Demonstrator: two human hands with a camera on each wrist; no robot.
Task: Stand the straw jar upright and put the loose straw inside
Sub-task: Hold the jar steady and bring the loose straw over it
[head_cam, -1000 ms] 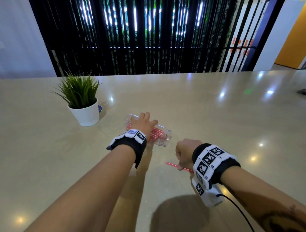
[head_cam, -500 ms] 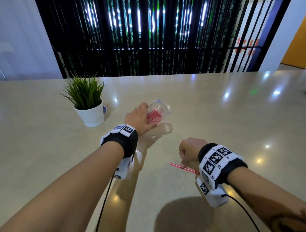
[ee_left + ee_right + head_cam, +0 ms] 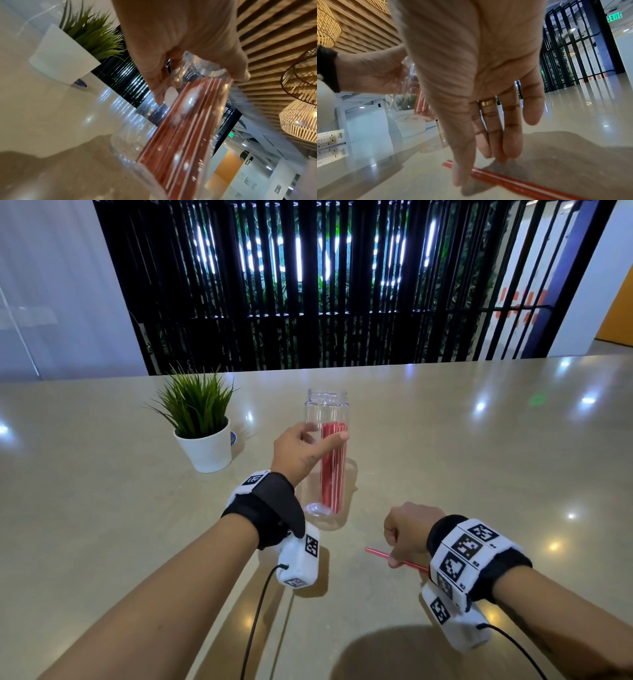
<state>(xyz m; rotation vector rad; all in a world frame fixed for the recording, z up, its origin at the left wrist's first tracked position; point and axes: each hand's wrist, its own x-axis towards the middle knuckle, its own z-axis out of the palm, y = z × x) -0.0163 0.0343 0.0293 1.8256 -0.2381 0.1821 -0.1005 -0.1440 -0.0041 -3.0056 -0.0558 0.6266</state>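
The clear plastic straw jar (image 3: 327,412) is upright with its open mouth up and a bundle of red straws (image 3: 332,467) inside. My left hand (image 3: 298,450) grips its upper half, thumb across the front; the left wrist view shows the fingers wrapped round the jar (image 3: 180,135). Whether its base touches the table I cannot tell. The loose red straw (image 3: 376,553) lies flat on the table under my right hand (image 3: 407,532). In the right wrist view the fingers point down, nearly straight, with one fingertip beside the straw (image 3: 513,181).
A small green plant in a white pot (image 3: 205,446) stands left of the jar, close to my left hand. The glossy beige table (image 3: 479,474) stretches wide to the right and front. A black slatted screen stands behind the far edge.
My left hand has lifted the jar from lying on its side and turned it upright, mouth up. My right hand has stayed over the loose straw.
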